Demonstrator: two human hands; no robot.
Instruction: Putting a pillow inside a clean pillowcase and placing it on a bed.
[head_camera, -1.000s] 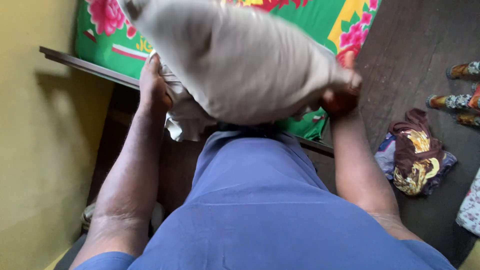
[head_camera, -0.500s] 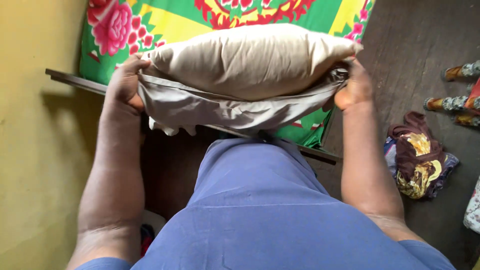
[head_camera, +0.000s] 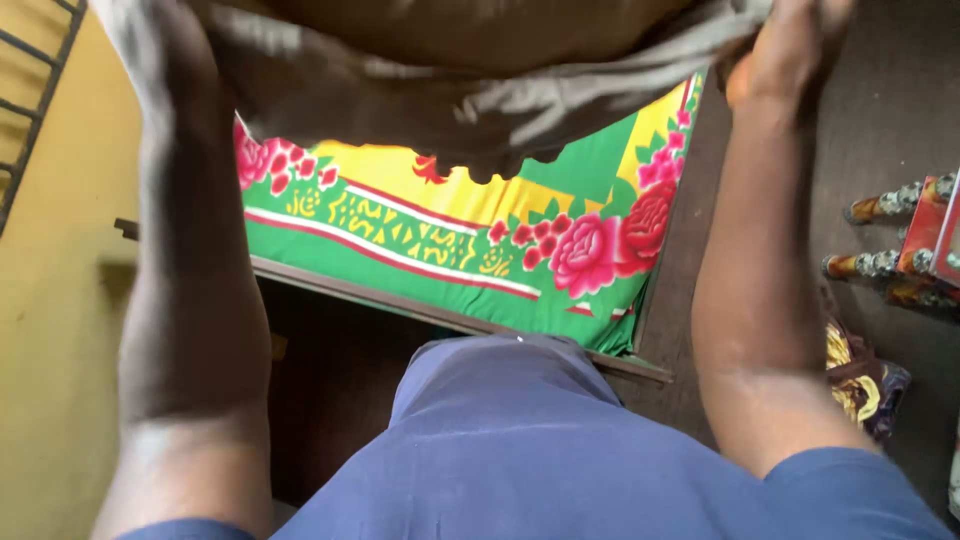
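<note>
- This is a bedroom in a home, seen from above while standing at a bedside.
- A bright green mattress cover printed with pink roses and yellow bands (head_camera: 470, 235) fills the middle of the view, lying on a dark wooden bed frame edge (head_camera: 420, 305) that runs from 9 o'clock toward 4 o'clock.
- A plain yellow painted wall (head_camera: 50, 330) stands at 9 o'clock, just beside the bed.
- A dark floor (head_camera: 900, 110) lies at 2 o'clock.
- A crumpled heap of patterned maroon and yellow cloth (head_camera: 860, 375) sits on the floor at 4 o'clock.
</note>
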